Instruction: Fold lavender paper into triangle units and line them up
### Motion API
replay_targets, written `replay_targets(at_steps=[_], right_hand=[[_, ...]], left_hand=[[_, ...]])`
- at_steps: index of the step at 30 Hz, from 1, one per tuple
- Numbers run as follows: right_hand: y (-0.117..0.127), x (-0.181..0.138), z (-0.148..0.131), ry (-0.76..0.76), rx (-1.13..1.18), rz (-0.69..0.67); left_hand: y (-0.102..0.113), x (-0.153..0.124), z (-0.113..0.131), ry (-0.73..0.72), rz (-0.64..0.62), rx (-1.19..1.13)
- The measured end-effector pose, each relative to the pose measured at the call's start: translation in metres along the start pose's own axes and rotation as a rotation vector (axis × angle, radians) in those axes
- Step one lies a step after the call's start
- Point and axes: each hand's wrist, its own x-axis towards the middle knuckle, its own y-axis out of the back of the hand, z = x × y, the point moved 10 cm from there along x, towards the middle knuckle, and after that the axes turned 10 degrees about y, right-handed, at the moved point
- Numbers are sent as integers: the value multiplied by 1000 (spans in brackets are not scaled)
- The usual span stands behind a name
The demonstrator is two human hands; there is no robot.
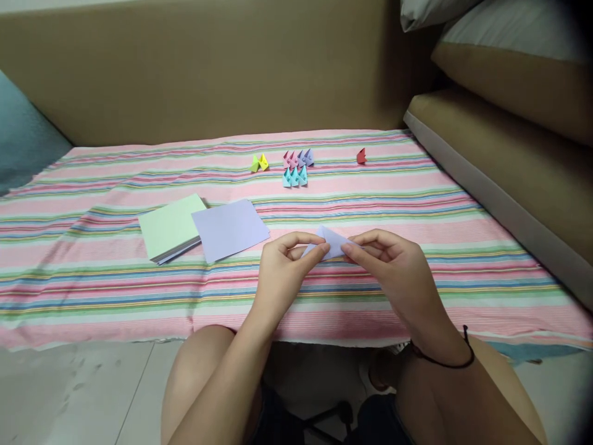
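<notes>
Pinching a folded lavender paper (330,242) between both hands, just above the striped cloth (417,204).
Left hand (285,262) grips its left end with thumb and fingers, right hand (391,259) its right end. Beside them lie a lavender sheet (230,228) and a green paper stack (169,227); farther back sit small folded pieces (295,167).

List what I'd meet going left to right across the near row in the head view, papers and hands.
green stack → lilac sheet → left hand → folded paper, pinched by both hands → right hand
</notes>
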Motion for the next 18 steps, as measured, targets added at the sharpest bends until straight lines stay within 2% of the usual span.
replay_targets(at_steps=[8,13,18], right_hand=[[1,-1,2,-2,-36,0],[-1,-1,-3,31,-50,-6],[-3,-1,-10,88,-54,-11]], left_hand=[[-5,1,-3,21,-43,-174],[-9,1,-4,33,-89,-123],[-6,1,-1,-7,-67,-52]])
